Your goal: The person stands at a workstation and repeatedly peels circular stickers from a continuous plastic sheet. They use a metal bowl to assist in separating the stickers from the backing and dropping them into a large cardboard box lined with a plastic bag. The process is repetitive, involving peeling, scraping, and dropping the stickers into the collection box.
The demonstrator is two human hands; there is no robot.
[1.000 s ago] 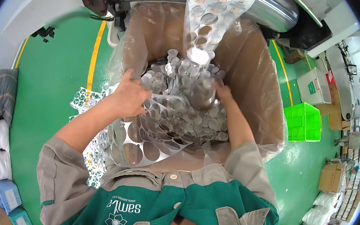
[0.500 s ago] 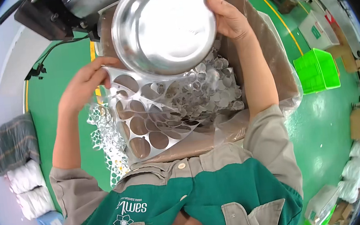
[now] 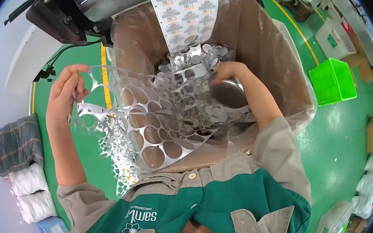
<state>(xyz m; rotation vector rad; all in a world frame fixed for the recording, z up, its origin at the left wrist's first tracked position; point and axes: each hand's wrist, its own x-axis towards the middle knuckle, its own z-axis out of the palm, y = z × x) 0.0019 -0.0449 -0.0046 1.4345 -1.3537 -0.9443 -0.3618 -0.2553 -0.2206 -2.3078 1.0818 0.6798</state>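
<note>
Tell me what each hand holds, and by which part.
The left hand holds the punched sheet by its left edge; the right hand holds the metal bowl by its rim.

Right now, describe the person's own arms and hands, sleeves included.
The left hand and right hand are ungloved, with no watch visible. The forearms are bare; the grey-beige sleeves end around the elbows and belong to a green and grey-beige work shirt.
</note>
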